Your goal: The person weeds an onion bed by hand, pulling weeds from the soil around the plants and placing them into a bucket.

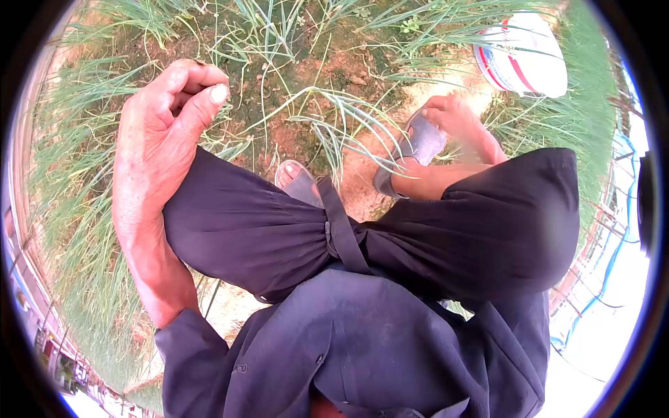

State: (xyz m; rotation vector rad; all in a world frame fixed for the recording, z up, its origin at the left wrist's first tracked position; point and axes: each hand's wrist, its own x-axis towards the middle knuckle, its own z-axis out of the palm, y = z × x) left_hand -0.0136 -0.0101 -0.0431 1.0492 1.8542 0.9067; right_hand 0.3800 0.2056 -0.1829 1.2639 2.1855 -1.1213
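My left hand (pixel 164 129) is raised beside my knee at the left, its fingers curled and the thumb pressed towards the index finger. A tiny dark bit shows at the bent fingers; whatever they hold is too small to name. Past the other knee, my right hand (pixel 461 124) is low by a grey shoe (pixel 424 139), fingers bent together and slightly blurred, their contents hidden. Long green onion-like leaves (pixel 348 115) arch over the brown soil (pixel 275 104) between the two hands.
A white bucket with red stripes (pixel 526 57) lies among the plants at the upper right. Dense green leaves (pixel 77 188) cover the left side. My dark-trousered knees stand between the hands. Blue cord (pixel 612 261) and netting run along the right edge.
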